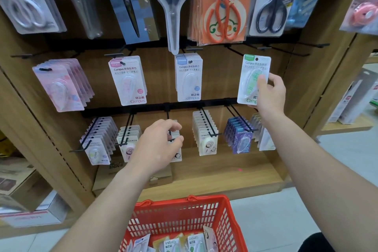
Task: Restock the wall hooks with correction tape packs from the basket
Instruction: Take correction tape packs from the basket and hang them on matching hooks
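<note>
While the right hand [270, 96] pinches the green correction tape pack [252, 75] by its lower right corner, up at the top-rail hook [235, 50], the left hand [161, 143] curls thumb and fingers on a white pack [177, 155] lower down, basket [184, 208] below.

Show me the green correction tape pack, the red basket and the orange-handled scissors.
green correction tape pack [248, 82]: head view, left side of its clear blister.
red basket [206, 200]: head view, back rim.
orange-handled scissors [223, 2]: head view, where the handles join.
</note>
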`<state>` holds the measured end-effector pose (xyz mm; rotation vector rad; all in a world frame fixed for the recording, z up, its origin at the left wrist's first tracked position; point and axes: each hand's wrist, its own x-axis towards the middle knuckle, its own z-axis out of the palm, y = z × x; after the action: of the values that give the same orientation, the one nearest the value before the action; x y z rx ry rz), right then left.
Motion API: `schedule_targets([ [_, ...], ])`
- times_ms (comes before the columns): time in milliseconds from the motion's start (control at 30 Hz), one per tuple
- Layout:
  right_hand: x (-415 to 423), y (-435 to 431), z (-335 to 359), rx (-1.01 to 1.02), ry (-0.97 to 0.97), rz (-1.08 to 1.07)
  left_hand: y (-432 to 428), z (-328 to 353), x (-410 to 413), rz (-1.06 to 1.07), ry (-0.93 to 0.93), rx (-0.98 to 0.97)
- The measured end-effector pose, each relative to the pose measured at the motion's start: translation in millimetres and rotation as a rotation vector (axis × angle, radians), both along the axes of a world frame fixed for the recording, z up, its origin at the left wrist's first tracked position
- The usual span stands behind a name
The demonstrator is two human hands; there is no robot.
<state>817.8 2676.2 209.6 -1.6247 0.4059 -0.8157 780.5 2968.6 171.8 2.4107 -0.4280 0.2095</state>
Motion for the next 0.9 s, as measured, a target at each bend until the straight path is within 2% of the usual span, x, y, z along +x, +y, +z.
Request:
schedule_targets([
  [267, 7, -2, 2, -0.01, 0.019, 0.007, 3, 2, -1, 0.008, -0.007, -0.007],
  [567, 27, 0, 0, 0.232, 0.367, 0.105, 8, -3, -4, 0.001, 0.021, 0.041],
  [600, 24, 2, -11, 0.191, 0.422, 0.091, 11, -6, -5, 0.003, 0.027, 0.052],
  [700, -2, 14, -53, -0.194, 0.58, 0.095, 21, -22, -10, 0.016, 0.075, 0.096],
  [800, -35, 36, -104, -0.465, 0.669, 0.308, 39, -61, -24, 0.022, 0.168, 0.182],
  [900, -60, 61, -158, -0.615, 0.752, 0.502, 63, -115, -42, 0.009, 0.28, 0.343],
])
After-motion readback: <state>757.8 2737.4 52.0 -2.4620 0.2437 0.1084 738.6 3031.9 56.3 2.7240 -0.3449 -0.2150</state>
